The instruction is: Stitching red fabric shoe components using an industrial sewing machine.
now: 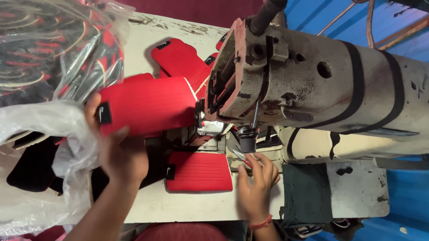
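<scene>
Blue walls frame a worn sewing machine [340, 87] on the bench [187, 205]. Left hand [122, 152] grips a red panel [150, 104]; right hand [257, 184] pinches snips [240, 156] beside another panel [199, 172].

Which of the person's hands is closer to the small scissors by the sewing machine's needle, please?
The right hand: its fingers touch the small scissors below the needle. The left hand is well off to the side, holding a red padded piece.
</scene>
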